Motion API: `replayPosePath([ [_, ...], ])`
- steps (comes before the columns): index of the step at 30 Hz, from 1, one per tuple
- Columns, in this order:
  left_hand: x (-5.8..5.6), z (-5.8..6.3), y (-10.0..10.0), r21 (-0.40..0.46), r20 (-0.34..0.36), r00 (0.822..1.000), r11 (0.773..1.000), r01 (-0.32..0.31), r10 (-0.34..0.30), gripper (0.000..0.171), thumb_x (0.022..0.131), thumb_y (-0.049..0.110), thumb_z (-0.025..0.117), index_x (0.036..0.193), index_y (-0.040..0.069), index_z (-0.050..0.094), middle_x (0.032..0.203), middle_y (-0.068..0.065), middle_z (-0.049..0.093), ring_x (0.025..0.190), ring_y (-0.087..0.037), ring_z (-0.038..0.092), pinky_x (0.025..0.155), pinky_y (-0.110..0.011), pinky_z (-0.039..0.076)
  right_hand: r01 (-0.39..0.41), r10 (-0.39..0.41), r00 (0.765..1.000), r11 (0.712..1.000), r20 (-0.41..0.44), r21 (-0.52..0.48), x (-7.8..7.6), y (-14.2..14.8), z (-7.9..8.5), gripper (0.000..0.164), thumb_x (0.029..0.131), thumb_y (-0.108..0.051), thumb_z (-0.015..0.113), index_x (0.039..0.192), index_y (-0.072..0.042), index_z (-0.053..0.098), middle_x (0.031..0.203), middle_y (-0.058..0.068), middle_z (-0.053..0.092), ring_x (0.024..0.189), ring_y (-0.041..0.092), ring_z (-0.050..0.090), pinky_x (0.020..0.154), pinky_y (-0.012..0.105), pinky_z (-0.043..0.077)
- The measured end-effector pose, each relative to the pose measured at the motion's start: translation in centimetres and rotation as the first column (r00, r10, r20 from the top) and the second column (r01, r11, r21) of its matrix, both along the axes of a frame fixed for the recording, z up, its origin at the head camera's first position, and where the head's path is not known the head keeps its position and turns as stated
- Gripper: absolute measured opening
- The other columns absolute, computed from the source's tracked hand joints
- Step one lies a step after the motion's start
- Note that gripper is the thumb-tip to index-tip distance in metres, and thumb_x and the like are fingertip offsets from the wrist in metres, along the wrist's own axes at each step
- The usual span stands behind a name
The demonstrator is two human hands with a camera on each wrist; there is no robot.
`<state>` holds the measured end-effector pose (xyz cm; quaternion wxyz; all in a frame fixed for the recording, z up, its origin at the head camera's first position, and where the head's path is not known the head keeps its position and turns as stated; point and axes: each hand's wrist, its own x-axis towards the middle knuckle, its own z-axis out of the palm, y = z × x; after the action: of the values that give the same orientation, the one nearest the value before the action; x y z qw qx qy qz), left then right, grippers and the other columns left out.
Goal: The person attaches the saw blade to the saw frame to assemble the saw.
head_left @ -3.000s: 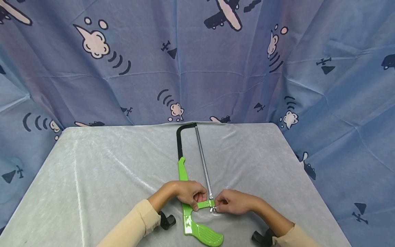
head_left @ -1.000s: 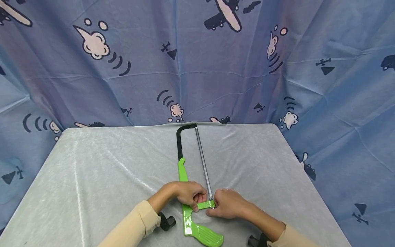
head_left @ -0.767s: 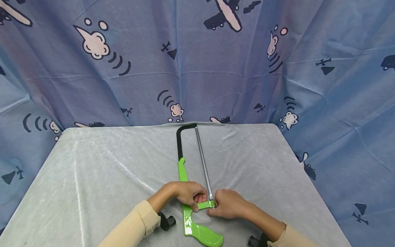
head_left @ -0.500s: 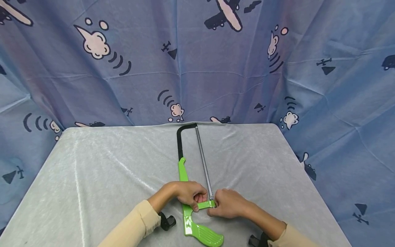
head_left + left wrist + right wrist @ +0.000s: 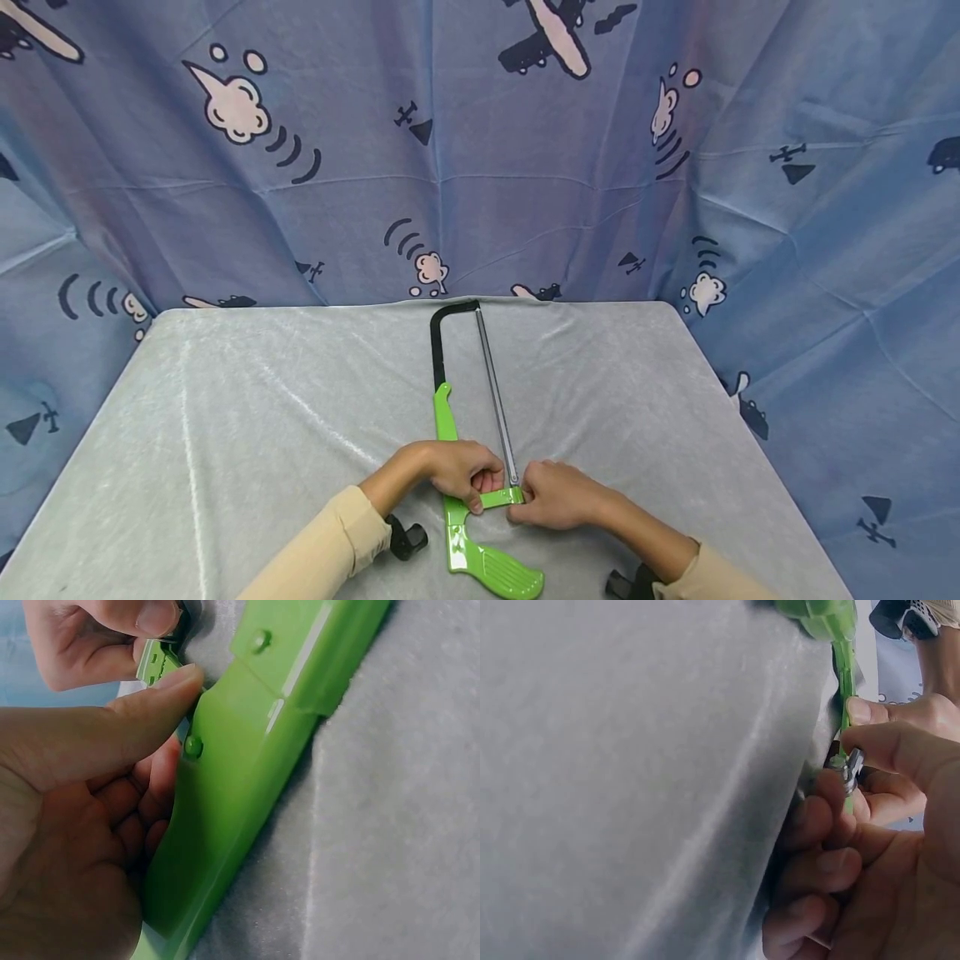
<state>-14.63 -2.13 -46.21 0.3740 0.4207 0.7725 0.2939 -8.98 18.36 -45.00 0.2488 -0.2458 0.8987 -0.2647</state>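
A hacksaw [image 5: 444, 412] with a green handle and black front frame lies on the table, its grey blade [image 5: 495, 392] on the right side. My left hand [image 5: 459, 471] pinches the short green arm near the handle between thumb and fingers. In the left wrist view that thumb [image 5: 161, 697] presses at the edge of the green frame. At the arm's end, my right hand [image 5: 558, 497] has thumb and index finger about a small metal wing nut [image 5: 853, 769]. The head view hides this nut behind the right hand.
Pale grey cloth covers the table [image 5: 262, 433]. A blue patterned curtain [image 5: 525, 167] hangs behind and along both sides. Black wrist cameras, left [image 5: 407, 537] and right [image 5: 630, 583], sit low beside the forearms.
Since the oldest frame, my right hand has turned and closed in over the wing nut, which was visible below its fingers before. The left hand and hacksaw stay in place.
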Motion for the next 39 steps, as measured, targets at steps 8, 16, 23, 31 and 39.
replayPosePath([
  [8,0.0,-0.1,0.0,-0.009,-0.016,1.0,1.0,-0.002,0.002,0.026,0.076,0.0,0.082,0.086,0.013,0.061,0.071,0.01,0.051,0.066,0.0,0.048,0.063,-0.015,0.043,-0.014,0.017,0.998,0.999,0.062,-0.041,-0.2,0.3,0.1,0.046,0.082,-0.027,0.072,0.049,-0.024,0.04,0.042,-0.018,0.03,0.039,-0.003,0.021,0.041,0.019,0.019],
  [16,0.0,-0.2,0.0,-0.01,-0.01,1.0,1.0,-0.006,0.006,0.026,0.077,0.0,0.081,0.086,0.014,0.061,0.071,0.01,0.052,0.066,-0.001,0.048,0.063,-0.015,0.043,-0.028,0.034,0.996,0.997,0.082,-0.076,-0.3,0.6,0.0,0.045,0.084,-0.026,0.07,0.05,-0.024,0.041,0.043,-0.018,0.031,0.041,-0.003,0.023,0.042,0.018,0.02],
  [23,0.0,-0.2,0.0,-0.004,0.005,1.0,1.0,-0.01,0.01,0.027,0.077,-0.001,0.081,0.086,0.013,0.06,0.071,0.009,0.051,0.065,-0.001,0.048,0.063,-0.015,0.043,-0.051,0.065,0.989,0.993,0.132,-0.107,-0.4,0.9,0.1,0.042,0.087,-0.024,0.068,0.052,-0.022,0.046,0.045,-0.018,0.035,0.041,-0.003,0.026,0.042,0.018,0.023],
  [31,0.1,-0.2,0.0,-0.003,0.012,1.0,1.0,-0.007,0.007,0.027,0.077,-0.002,0.081,0.086,0.013,0.06,0.071,0.01,0.051,0.065,0.0,0.048,0.063,-0.015,0.043,-0.075,0.101,0.978,0.987,0.184,-0.143,-0.8,1.2,0.2,0.041,0.089,-0.024,0.067,0.053,-0.019,0.049,0.045,-0.017,0.036,0.041,-0.003,0.026,0.042,0.018,0.022],
  [39,0.1,-0.2,0.1,0.002,0.008,1.0,1.0,0.002,-0.002,0.028,0.077,-0.002,0.08,0.086,0.013,0.059,0.07,0.01,0.05,0.065,0.0,0.048,0.062,-0.015,0.042,-0.09,0.131,0.967,0.978,0.216,-0.188,-1.0,1.4,0.1,0.04,0.09,-0.022,0.066,0.055,-0.011,0.052,0.046,-0.016,0.038,0.041,-0.004,0.025,0.042,0.018,0.022],
])
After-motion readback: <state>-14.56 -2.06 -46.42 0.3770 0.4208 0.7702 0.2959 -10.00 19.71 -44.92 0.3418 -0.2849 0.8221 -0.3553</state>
